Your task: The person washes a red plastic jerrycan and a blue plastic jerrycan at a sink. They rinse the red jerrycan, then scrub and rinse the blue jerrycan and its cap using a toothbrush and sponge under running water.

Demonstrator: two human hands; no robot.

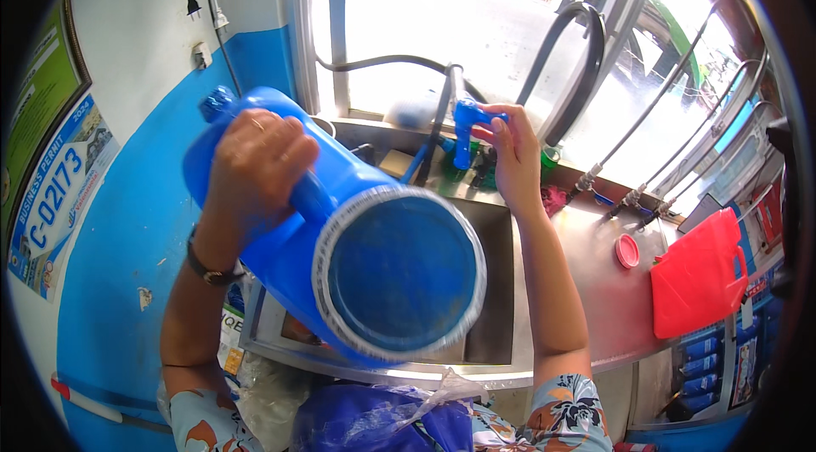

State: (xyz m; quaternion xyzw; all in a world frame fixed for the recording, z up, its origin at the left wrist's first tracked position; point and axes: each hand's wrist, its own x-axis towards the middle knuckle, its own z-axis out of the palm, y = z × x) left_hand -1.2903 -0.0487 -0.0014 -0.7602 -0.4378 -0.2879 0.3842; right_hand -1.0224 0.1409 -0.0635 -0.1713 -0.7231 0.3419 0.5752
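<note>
My left hand (259,167) is closed around the handle of a big blue plastic water jug (285,269). The jug is held tilted above the sink, its wide round end (404,269) facing me. A frosted rim rings that end; whether it is a cap or an open mouth, I cannot tell. At the far left end sits a small blue fitting (218,103) wrapped in clear plastic. My right hand (517,155) has its fingers closed on the lever of a blue tap (464,133) at the end of a pipe. No water is visible at the tap.
Beneath the jug lies a steel sink (495,282). On the steel counter to the right are a red jerrycan (697,282) and a red cap (626,251). Hoses (561,61) rise along the window. A blue and white wall (127,223) borders the left.
</note>
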